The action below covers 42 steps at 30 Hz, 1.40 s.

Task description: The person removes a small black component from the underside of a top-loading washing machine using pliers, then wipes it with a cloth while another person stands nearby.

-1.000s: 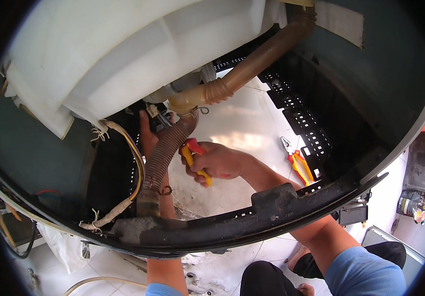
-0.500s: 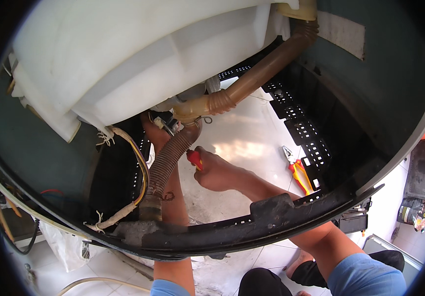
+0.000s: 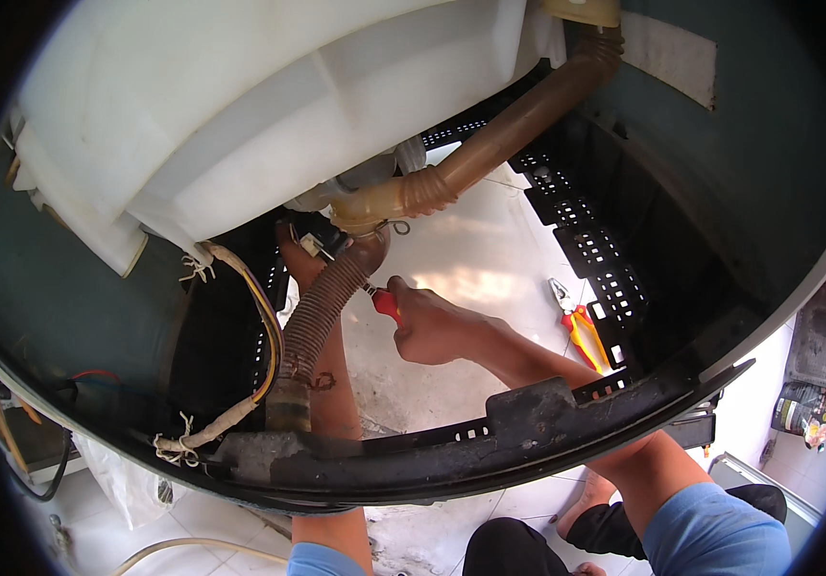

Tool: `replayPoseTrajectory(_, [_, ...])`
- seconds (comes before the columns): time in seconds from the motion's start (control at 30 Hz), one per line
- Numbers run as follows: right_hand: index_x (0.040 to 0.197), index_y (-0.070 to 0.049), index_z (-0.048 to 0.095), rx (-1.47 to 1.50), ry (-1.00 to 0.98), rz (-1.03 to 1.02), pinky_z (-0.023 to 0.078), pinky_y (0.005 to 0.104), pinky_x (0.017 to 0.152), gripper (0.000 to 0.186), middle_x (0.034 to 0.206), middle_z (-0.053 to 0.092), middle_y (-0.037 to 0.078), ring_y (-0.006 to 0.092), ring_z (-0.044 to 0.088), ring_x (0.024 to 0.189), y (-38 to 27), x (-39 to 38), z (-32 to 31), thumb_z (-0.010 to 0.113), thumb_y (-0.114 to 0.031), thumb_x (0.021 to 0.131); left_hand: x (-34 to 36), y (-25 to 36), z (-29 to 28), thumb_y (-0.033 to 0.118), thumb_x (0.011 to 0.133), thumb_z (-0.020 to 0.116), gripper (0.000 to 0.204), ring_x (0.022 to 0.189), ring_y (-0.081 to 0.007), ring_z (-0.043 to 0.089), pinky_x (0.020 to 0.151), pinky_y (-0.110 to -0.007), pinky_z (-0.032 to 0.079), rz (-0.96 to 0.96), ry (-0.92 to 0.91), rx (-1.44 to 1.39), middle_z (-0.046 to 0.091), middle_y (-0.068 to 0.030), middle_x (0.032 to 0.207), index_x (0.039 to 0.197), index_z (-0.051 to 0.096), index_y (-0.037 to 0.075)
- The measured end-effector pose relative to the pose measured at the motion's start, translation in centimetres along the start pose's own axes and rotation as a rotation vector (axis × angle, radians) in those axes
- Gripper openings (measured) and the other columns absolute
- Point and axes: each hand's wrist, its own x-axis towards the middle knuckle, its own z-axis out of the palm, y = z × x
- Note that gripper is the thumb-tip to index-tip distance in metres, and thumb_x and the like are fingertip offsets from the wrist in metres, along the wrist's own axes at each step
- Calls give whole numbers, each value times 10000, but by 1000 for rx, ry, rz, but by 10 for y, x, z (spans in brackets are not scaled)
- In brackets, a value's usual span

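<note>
My right hand (image 3: 427,324) grips a red-and-yellow handled tool (image 3: 386,303), its metal end reaching behind the ribbed hose (image 3: 327,304). Behind that hose, my left hand (image 3: 300,258) is closed at a small connector-like part (image 3: 318,245) under the pump housing (image 3: 355,169); what exactly it holds is partly hidden. A brown pipe (image 3: 504,125) joins the hose at a clamped yellowish elbow (image 3: 365,207). Yellow-handled pliers (image 3: 576,322) lie on the floor to the right of my right hand.
A white plastic tub (image 3: 192,115) hangs above, inside a dark cabinet with a black front rim (image 3: 528,432). A perforated black base (image 3: 586,240) edges the opening. A taped wire bundle (image 3: 230,415) runs at left. A dark bottle (image 3: 806,408) and plastic bag (image 3: 115,480) are outside.
My right hand has moved right and turned, so less of the yellow handle shows and a metal end appears. My left hand remains behind the hose, shifted slightly.
</note>
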Motion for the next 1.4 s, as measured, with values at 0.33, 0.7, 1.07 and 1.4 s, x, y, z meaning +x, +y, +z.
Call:
replayPoseTrajectory(0.33, [1296,61,398,-40,-45,66,475,492,791,458,1022,630,305,452,634,953,-9,2,-9,522,-53,871,-9,-3,12,309,1040,501,345,1014,-216,673,876,-333,581,-176,-172,-203,674,-101,1158,1268,567,59])
replayPoseTrajectory(0.7, [1232,64,430,-180,-20,14,504,487,749,420,908,657,275,455,656,877,5,0,-18,537,-89,855,-14,-39,17,253,1030,551,312,1025,-215,672,890,-322,578,-27,-135,74,671,-97,1176,1274,565,61])
replayPoseTrajectory(1.07, [1382,-58,440,905,-227,188,564,343,812,476,1246,647,123,197,677,1077,43,-61,-7,636,-79,950,-98,-33,-3,239,1040,577,319,1042,-181,624,910,-342,528,-46,-62,219,639,-75,1188,1302,562,58])
replayPoseTrajectory(1.4, [1190,41,414,-123,472,706,495,513,916,519,1103,633,345,509,626,1035,95,-237,48,615,-354,920,-384,-61,-27,30,923,689,500,1180,-237,618,1019,-425,526,-249,343,29,605,-79,1334,1386,508,81])
